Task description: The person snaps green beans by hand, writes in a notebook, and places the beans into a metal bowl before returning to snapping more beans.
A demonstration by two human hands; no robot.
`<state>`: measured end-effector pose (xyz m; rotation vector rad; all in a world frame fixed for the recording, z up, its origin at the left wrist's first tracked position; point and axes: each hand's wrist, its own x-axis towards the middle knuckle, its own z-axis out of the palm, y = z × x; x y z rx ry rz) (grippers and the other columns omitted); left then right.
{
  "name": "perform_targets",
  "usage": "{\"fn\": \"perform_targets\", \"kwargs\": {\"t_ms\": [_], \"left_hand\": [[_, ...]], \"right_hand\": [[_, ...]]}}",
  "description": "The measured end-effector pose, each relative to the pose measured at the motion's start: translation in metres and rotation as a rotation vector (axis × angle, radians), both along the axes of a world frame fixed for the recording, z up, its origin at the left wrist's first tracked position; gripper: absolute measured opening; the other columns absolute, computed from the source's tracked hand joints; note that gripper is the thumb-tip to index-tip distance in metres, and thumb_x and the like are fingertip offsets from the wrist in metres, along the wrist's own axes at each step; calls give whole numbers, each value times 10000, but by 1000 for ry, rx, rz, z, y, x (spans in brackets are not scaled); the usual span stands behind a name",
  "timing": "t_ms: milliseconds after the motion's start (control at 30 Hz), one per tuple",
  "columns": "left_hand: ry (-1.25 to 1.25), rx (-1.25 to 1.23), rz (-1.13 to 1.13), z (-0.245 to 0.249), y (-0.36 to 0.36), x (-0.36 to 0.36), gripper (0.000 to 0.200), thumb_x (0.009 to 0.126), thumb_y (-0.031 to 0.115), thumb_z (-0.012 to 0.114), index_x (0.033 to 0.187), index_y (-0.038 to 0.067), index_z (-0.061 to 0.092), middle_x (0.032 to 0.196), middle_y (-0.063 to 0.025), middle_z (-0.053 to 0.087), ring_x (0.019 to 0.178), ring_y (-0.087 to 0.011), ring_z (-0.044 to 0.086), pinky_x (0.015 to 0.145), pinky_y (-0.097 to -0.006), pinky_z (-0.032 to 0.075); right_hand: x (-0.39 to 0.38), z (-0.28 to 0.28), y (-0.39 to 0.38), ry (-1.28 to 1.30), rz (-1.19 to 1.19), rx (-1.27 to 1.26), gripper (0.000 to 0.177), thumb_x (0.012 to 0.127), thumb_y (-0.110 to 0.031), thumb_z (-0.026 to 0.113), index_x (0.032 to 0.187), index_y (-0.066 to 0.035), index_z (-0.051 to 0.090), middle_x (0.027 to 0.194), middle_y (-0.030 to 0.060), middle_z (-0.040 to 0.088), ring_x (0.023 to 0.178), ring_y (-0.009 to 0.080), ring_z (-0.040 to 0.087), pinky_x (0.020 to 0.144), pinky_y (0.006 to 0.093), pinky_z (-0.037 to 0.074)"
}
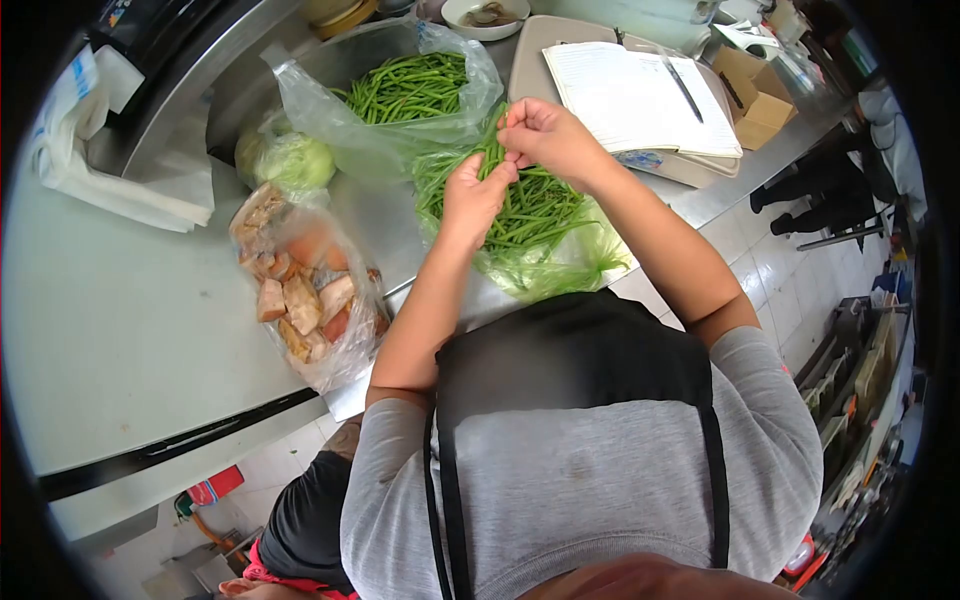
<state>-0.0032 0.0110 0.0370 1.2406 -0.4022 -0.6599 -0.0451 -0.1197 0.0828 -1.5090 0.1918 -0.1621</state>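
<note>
Both of my hands meet over an opened green plastic bag (585, 255) heaped with green beans (535, 210). My left hand (478, 195) is closed around a few green beans that stick up past its fingers. Thumb and fingers of my right hand (545, 138) pinch at the upper ends of those beans, close against the left fingertips. Just beyond, a clear plastic bag (375, 155) lies open with more green beans (410, 85), cut or trimmed to short lengths, inside it.
To the left lie a bagged pale green cabbage (300, 165) and a clear bag of chunky brown-and-cream pieces (305, 300). An open notebook (620, 95) with a pen (683, 90) rests on a beige lid at right, near a cardboard box (755, 95). Another person (305, 515) is at lower left.
</note>
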Motion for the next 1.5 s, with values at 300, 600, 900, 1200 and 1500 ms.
{"fn": "perform_targets", "kwargs": {"t_ms": [300, 600, 900, 1200, 1500], "left_hand": [[-23, 293, -175, 15, 13, 9, 200, 781, 151, 588, 923, 23, 533, 664, -9, 534, 409, -9, 334, 367, -159, 243], [38, 200, -96, 17, 29, 27, 135, 806, 154, 553, 871, 39, 529, 656, -4, 509, 429, -22, 341, 374, -168, 260], [324, -325, 71, 14, 18, 25, 130, 847, 172, 499, 863, 45, 476, 719, -39, 482, 487, -81, 387, 404, -201, 312], [470, -324, 74, 3, 16, 16, 114, 839, 176, 513, 840, 71, 470, 694, -27, 485, 493, -91, 393, 411, -198, 324], [-319, 321, 70, -27, 12, 10, 172, 754, 197, 606, 803, 35, 577, 629, -25, 546, 539, -116, 487, 512, -245, 390]], "right_hand": [[-7, -6, -5, -159, -23, -346, 108, 786, -152, 564, 753, -59, 520, 675, 4, 499, 599, 118, 479, 543, 235, 385], [-25, -28, -20, -130, -119, -1130, 130, 777, -159, 490, 776, -37, 534, 771, 126, 563, 743, 318, 540, 641, 401, 435], [-34, -39, 1, 151, 292, -624, 221, 802, -234, 515, 811, -21, 571, 721, 130, 577, 641, 265, 548, 604, 336, 429], [-33, -24, 13, -270, -163, -324, 176, 816, -208, 514, 788, -40, 556, 680, 87, 554, 599, 193, 519, 576, 293, 421], [-50, -67, -10, 303, 217, -1392, 162, 716, -108, 480, 821, -84, 602, 754, 120, 564, 759, 272, 584, 647, 380, 463]]}}
